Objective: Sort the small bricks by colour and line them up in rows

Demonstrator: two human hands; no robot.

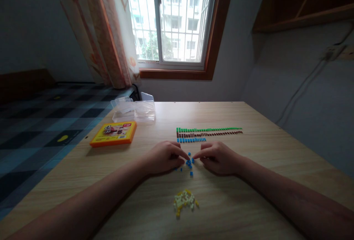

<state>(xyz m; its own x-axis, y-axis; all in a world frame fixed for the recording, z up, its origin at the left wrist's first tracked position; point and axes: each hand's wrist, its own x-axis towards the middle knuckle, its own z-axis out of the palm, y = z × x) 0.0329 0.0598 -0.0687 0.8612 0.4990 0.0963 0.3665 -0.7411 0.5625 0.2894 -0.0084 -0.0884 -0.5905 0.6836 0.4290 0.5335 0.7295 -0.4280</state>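
Observation:
A small loose pile of blue toy bricks (188,163) lies on the table between my two hands. My left hand (164,157) rests to the left of the pile, its index finger stretched to the bricks and the other fingers curled. From the other side, my right hand (219,158) reaches with its index fingertip at a blue brick on the pile's right edge. Neither hand visibly holds anything. Beyond them run a row of blue bricks (191,140), a brown row (208,134) and a green row (208,129). Closer to me sits a heap of yellow and cream bricks (184,200).
On the left of the wooden table (249,203) lies a yellow and orange box (114,134). Clear plastic trays (134,110) stand behind it. A bed with a checked cover (35,129) adjoins the table's left side; a window is beyond the far edge.

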